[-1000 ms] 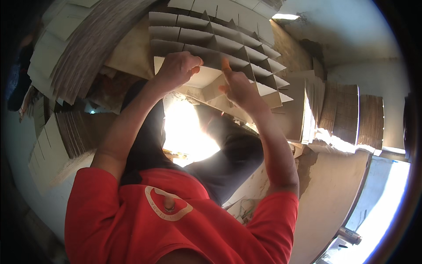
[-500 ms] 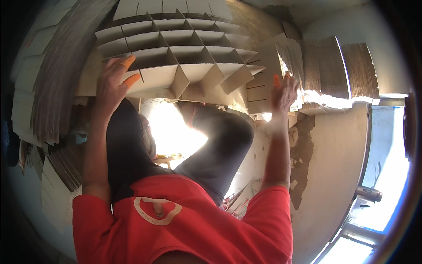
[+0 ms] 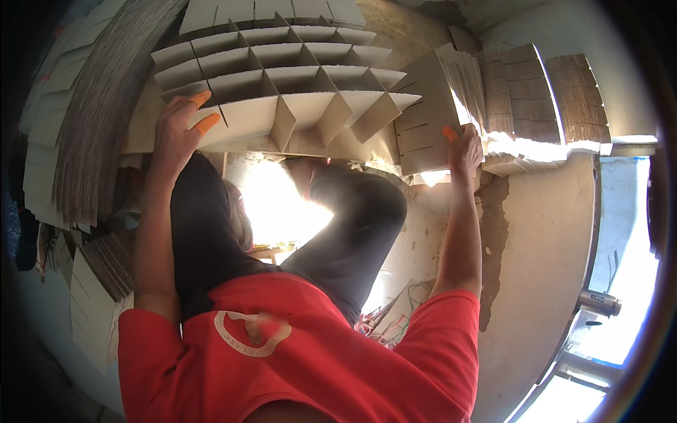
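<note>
A cardboard divider grid (image 3: 296, 77), built of crossing slotted strips, stands on the work surface in front of me. My left hand (image 3: 178, 130), with orange covers on thumb and forefinger, pinches the left end of its nearest strip. To the right of the grid leans a stack of flat slotted cardboard strips (image 3: 427, 106). At the stack's near right edge, my right hand (image 3: 465, 149) is closed on a slotted cardboard strip, its orange-covered thumb on the face. Part of the right fingers is hidden behind the hand.
Further right stand more bundles of cardboard strips (image 3: 518, 95). A tall stack of cardboard (image 3: 106, 106) rises on the left, with more slotted pieces (image 3: 106, 264) below it. My bent legs (image 3: 352, 218) are under the surface's near edge. Strong sunlight glares between them.
My right hand has moved slightly right and down, from hovering by the stack to gripping its edge. The left hand stays at the grid, which has shifted slightly in view.
</note>
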A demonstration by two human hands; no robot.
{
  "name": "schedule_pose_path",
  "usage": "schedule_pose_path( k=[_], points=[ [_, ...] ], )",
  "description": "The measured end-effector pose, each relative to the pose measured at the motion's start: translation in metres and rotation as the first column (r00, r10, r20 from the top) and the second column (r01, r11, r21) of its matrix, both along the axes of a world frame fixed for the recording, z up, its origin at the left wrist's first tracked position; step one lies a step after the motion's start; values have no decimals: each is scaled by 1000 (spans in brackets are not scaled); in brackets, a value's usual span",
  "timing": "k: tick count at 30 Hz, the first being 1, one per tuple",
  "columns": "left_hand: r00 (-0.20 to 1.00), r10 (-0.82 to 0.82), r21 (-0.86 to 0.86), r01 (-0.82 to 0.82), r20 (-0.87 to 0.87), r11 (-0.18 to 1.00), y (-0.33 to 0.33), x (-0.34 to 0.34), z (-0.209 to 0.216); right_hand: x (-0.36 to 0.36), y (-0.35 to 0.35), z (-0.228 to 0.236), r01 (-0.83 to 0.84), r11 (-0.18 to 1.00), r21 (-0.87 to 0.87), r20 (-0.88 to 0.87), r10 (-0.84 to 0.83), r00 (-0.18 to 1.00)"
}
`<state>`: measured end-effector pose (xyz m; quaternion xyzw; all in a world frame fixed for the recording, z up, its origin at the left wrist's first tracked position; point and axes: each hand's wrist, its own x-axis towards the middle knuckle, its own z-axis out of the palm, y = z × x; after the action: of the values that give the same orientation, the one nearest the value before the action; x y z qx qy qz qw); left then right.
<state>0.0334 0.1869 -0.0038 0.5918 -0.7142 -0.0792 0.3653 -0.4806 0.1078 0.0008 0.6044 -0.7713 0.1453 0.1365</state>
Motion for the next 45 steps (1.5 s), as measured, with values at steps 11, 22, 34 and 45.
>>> schedule_pose_path(
  k=[11, 22, 34, 45],
  points=[
    [998, 49, -25, -50, -36, 998, 12, 18, -2, 147, 7, 123, -297, 726, -620, 276, 557, 783],
    [993, 39, -31, -42, -113, 999, 17, 22, -7, 288, 2, 120, -773, 531, -348, 578, 771, 269],
    [993, 20, -95, -31, -115, 995, 12, 26, -18, 321, -6, 110, -778, 504, -376, 512, 812, 279],
    [987, 6, -63, -17, -162, 998, 10, 27, -17, 349, 2, 91, -878, 468, -96, 580, 743, 333]
  ],
)
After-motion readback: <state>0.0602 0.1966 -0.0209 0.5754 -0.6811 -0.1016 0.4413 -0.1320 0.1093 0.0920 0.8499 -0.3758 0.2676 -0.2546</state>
